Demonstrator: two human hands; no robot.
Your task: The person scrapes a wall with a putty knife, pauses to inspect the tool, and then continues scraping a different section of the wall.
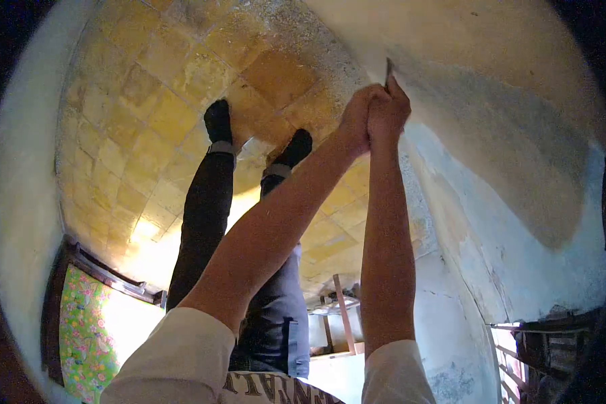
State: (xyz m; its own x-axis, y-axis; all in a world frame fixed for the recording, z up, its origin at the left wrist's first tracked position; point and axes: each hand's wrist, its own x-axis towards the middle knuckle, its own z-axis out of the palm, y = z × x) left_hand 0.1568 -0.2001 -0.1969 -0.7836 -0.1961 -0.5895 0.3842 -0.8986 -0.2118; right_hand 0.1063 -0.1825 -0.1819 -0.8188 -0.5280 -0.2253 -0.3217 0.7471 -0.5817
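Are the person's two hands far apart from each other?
No, the left hand and the right hand are pressed together around a thin tool held against the wall.

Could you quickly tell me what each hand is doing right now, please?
Left hand: closed, clasped against the right hand.
Right hand: closed around a thin tool pressed to the wall.

Our hands [376, 111] sit clasped hard against the wall [505, 135], so there's no room to push rightward. Open space lies to the left, over the tiled floor [148, 101]. Below the arms, our own legs [209, 202] and dark shoes [218, 121] crowd the middle. A wooden frame [343, 316] stands near the wall base. A curtained doorway [87, 323] lies well apart, lower left.
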